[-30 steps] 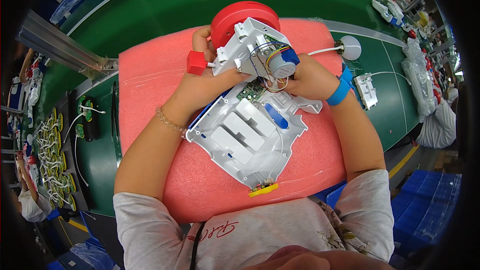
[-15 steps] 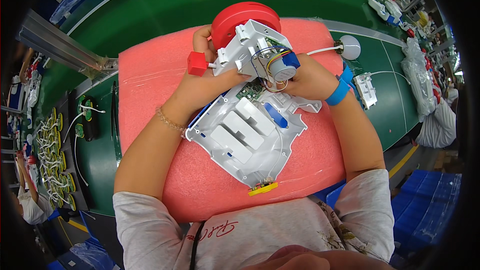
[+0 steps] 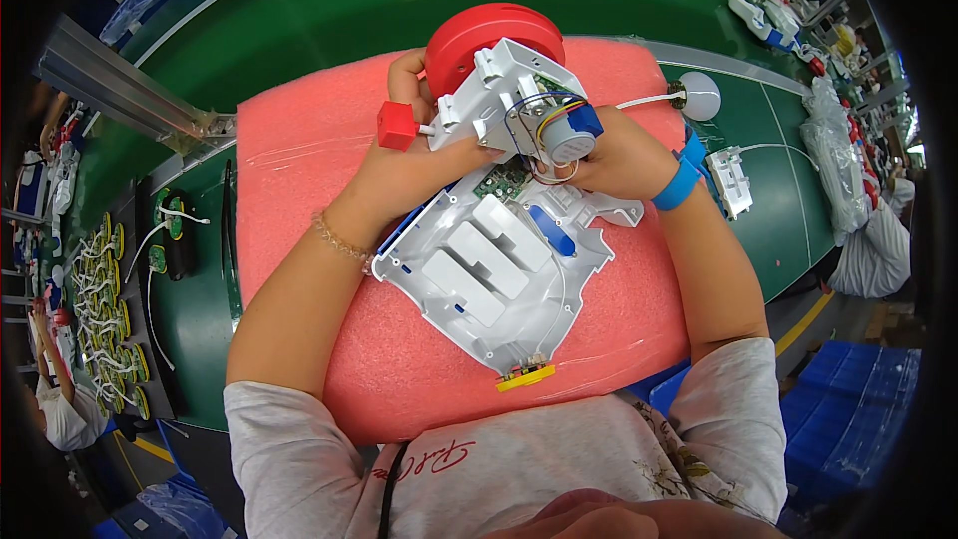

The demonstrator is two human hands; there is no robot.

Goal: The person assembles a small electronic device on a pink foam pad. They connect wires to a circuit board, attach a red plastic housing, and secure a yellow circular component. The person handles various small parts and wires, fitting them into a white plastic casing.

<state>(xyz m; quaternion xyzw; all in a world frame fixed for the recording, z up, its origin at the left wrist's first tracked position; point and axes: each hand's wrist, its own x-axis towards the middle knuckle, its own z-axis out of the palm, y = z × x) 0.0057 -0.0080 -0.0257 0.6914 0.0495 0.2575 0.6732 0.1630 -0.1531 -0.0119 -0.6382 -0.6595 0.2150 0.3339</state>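
Two hands at work, upper centre of the frame, both closed on one white motor assembly [image 3: 504, 100].

Item 1: my left hand [image 3: 419, 165], fingers wrapped round the assembly's left side and underside, thumb up beside the red wheel [image 3: 489, 35] behind it. A small red cube-shaped knob [image 3: 396, 126] sticks out just left of my fingers.

Item 2: my right hand [image 3: 619, 155], blue wristband [image 3: 681, 180] on the wrist, fingers gripping the assembly's right end at the grey round motor [image 3: 571, 140] with its coloured wires.

Item 3: white plastic housing [image 3: 489, 274], lying open on the pink foam pad [image 3: 299, 170], centre of the frame, just below the assembly; a small green circuit board [image 3: 507, 180] shows at its top, a yellow tab [image 3: 526, 376] at its lower tip.

Item 4: green surface [image 3: 349, 0] under the pad; a white round part on a cable [image 3: 701, 95] at upper right.

Change from half a second ago: none that I can make out; both grips and the assembly's place match.
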